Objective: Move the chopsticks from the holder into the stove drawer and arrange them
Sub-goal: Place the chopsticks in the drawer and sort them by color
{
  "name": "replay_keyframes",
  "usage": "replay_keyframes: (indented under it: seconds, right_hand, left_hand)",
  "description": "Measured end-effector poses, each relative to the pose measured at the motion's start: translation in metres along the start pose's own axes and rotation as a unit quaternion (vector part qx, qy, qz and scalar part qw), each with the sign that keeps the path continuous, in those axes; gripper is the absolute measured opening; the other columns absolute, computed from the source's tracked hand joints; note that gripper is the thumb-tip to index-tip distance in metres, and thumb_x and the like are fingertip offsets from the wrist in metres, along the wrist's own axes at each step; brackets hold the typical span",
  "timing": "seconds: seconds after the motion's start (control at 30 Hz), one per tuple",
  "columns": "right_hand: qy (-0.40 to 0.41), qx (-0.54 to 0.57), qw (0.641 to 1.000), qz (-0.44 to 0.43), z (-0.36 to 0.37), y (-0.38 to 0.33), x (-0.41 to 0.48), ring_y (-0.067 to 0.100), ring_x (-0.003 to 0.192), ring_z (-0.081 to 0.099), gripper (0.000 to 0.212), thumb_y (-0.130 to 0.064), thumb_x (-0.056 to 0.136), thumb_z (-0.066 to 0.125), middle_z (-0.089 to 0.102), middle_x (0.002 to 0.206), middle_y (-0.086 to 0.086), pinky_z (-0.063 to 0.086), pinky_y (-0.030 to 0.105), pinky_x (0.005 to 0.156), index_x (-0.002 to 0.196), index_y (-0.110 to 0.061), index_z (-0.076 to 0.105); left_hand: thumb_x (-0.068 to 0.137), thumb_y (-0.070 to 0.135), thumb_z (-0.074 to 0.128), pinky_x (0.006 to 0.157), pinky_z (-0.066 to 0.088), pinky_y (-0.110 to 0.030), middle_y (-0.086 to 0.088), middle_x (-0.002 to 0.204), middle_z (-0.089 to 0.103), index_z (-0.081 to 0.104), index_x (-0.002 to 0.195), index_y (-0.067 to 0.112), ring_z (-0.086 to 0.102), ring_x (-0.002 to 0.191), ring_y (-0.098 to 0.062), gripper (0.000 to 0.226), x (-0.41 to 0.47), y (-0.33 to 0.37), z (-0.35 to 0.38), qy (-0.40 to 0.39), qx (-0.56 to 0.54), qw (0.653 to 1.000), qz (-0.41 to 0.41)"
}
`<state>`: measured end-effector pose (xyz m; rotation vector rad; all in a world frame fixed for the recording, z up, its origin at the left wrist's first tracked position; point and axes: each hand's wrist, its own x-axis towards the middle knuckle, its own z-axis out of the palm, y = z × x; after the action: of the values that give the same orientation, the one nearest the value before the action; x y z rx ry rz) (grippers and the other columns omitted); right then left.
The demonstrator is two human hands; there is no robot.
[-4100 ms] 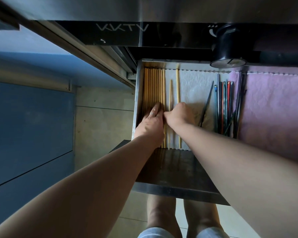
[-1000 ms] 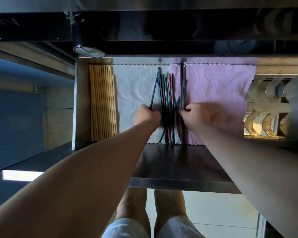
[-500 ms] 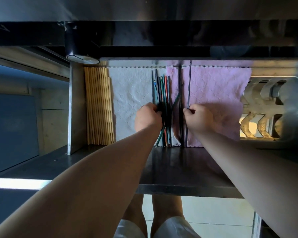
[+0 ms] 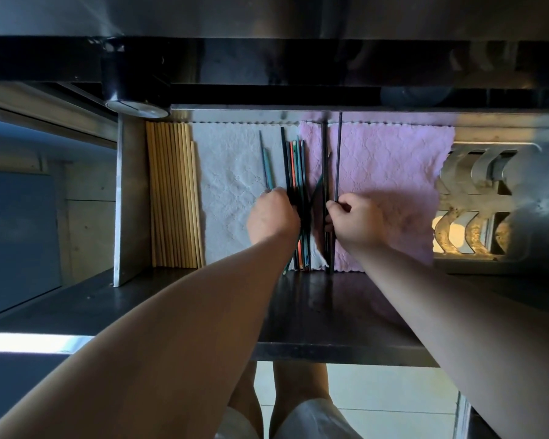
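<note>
The open stove drawer (image 4: 130, 198) holds a neat row of several bamboo chopsticks (image 4: 173, 198) along its left wall. In the middle lies a loose bunch of coloured chopsticks (image 4: 295, 166), dark, teal and orange. My left hand (image 4: 273, 217) is curled over the bunch and holds a teal chopstick (image 4: 266, 167) set apart to the left. My right hand (image 4: 355, 221) pinches a dark chopstick (image 4: 338, 153) pulled to the right onto the pink cloth. Another dark chopstick (image 4: 324, 160) lies between the two hands.
A white cloth (image 4: 232, 172) and a pink cloth (image 4: 390, 172) line the drawer floor. A metal rack (image 4: 485, 198) sits at the drawer's right end. A black stove knob (image 4: 133, 90) juts out above the left corner. The drawer's dark front panel (image 4: 330, 312) is below my arms.
Four seconds ago both hands were at the bamboo row; they now work the coloured bunch. In the last second the teal chopstick moved left and the dark one moved right.
</note>
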<state>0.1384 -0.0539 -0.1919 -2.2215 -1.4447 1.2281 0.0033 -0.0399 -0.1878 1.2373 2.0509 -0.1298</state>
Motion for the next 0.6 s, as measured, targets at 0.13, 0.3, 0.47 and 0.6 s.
replay_keyframes:
  seconds: [0.13, 0.3, 0.47, 0.6]
  right_hand:
    - [-0.016, 0.017, 1.0, 0.018, -0.001, -0.001, -0.001, 0.039, 0.072, 0.065, 0.032, -0.023, 0.092, 0.055, 0.067, 0.075, 0.025, 0.048, 0.033, 0.056, 0.076, 0.005, 0.059]
    - [-0.036, 0.093, 0.992, 0.081, -0.003, -0.007, -0.003, 0.033, 0.064, 0.069, 0.03, -0.021, 0.093, 0.044, 0.063, 0.078, 0.027, 0.056, 0.049, 0.057, 0.08, 0.003, 0.053]
    - [0.001, 0.066, 0.991, 0.115, -0.003, -0.01, -0.001, 0.02, 0.051, 0.038, 0.031, -0.008, 0.09, 0.042, 0.036, 0.053, 0.002, 0.034, 0.034, 0.046, 0.06, -0.013, 0.036]
    - [0.018, 0.041, 0.992, 0.12, 0.002, -0.013, 0.007, 0.012, 0.048, 0.037, 0.03, -0.018, 0.089, 0.06, 0.043, 0.054, -0.001, 0.026, 0.025, 0.044, 0.063, -0.013, 0.046]
  left_hand:
    - [0.089, 0.012, 0.055, 0.058, 0.052, -0.032, -0.006, 0.081, 0.065, 0.068, 0.092, 0.01, 0.064, 0.072, -0.026, 0.013, 0.004, 0.002, -0.002, -0.029, -0.075, 0.995, -0.052]
    - [0.085, 0.007, 0.05, 0.041, 0.033, -0.021, -0.003, 0.066, 0.054, 0.053, 0.073, 0.009, 0.051, 0.053, -0.014, 0.012, 0.004, 0.011, -0.012, -0.058, -0.151, 0.981, -0.109]
    - [0.087, 0.017, 0.044, 0.051, 0.041, -0.027, -0.004, 0.08, 0.056, 0.048, 0.085, 0.013, 0.054, 0.067, -0.018, 0.006, -0.004, 0.013, -0.012, -0.029, -0.201, 0.978, -0.057]
    - [0.092, 0.017, 0.04, 0.049, 0.039, -0.027, -0.003, 0.08, 0.055, 0.048, 0.093, 0.011, 0.055, 0.067, -0.019, 0.01, -0.008, 0.012, -0.012, -0.025, -0.228, 0.97, -0.076]
